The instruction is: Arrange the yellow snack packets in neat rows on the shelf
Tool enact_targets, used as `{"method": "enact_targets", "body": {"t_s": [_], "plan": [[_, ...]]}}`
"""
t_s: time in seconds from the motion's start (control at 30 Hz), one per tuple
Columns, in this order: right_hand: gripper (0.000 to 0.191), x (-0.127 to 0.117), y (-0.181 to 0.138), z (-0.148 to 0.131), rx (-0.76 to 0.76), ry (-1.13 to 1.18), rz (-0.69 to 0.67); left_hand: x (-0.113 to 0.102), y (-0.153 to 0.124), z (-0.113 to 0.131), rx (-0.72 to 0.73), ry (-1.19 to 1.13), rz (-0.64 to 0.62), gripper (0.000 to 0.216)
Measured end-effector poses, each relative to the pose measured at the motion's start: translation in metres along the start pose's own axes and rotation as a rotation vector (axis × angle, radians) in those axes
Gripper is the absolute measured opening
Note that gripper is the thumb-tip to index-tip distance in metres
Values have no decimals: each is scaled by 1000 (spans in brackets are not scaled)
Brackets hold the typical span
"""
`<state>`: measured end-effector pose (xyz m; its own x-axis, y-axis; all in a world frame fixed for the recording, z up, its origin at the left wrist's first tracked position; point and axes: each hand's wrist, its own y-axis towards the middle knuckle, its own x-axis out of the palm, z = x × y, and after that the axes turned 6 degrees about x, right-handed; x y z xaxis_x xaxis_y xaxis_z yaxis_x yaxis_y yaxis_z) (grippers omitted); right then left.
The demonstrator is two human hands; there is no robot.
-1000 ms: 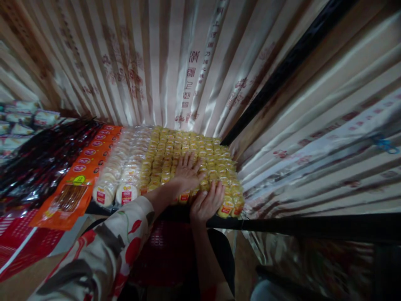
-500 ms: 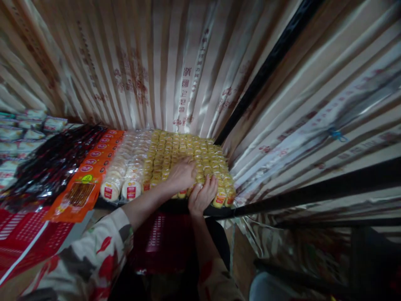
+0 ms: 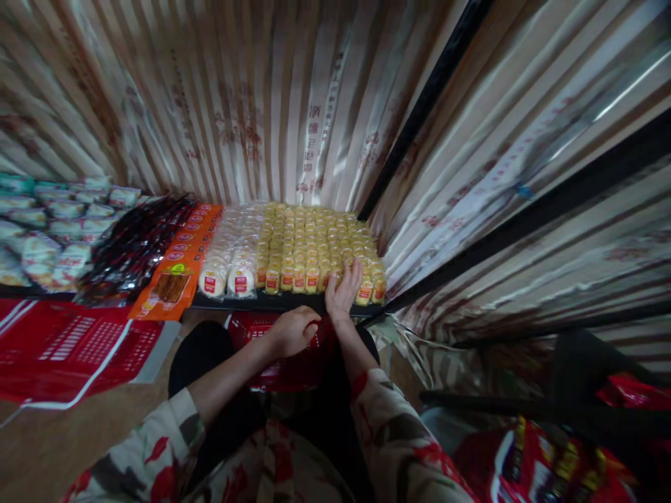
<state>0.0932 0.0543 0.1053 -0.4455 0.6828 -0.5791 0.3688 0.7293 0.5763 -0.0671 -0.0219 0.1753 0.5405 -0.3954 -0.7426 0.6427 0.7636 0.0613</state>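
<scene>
Rows of small yellow wrapped cakes (image 3: 298, 244) with red-and-white labels stand packed on the shelf in front of me. My right hand (image 3: 343, 290) lies against the front of these rows near their right end, its fingers stretched out and apart. Nearer to me, my left hand (image 3: 294, 331) is in front of the shelf edge, over a red basket (image 3: 286, 374). Its fingers are curled together, and whatever may be in them is hidden. Two rows of clear-wrapped round white cakes (image 3: 241, 269) adjoin the yellow ones on the left.
Left along the shelf (image 3: 272, 302) lie an orange snack packet (image 3: 170, 283), dark shiny packets (image 3: 133, 255) and white packets (image 3: 68, 258). A red perforated bag or basket (image 3: 78, 349) is below. Pleated printed curtains (image 3: 283, 105) and a black post (image 3: 419, 112) rise behind. Red packets (image 3: 550, 464) sit lower right.
My left hand has drawn back from the top of the yellow cakes to in front of the shelf, and its fingers are curled. My right hand stays at the front row. The view has shifted.
</scene>
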Motion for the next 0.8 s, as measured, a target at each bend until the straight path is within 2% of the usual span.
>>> {"method": "enact_targets", "body": {"t_s": [0.17,0.3,0.47,0.57,0.7,0.8], "plan": [[42,-21,1,-6,-69,15,-39,20,-22,3,-36,19,-31,31],[40,-38,3,-11,-108,51,-59,35,-36,-10,-51,0,-66,28],[41,-44,18,-24,-157,56,-77,37,-43,-29,-143,8,-1,26],[42,-35,31,-36,-251,23,-191,34,-34,-33,-78,106,17,25],[44,-13,49,-52,-345,-89,-394,33,-6,-36,160,351,103,23],[45,1,65,-58,-388,-173,-494,36,18,-44,233,385,60,21]]}}
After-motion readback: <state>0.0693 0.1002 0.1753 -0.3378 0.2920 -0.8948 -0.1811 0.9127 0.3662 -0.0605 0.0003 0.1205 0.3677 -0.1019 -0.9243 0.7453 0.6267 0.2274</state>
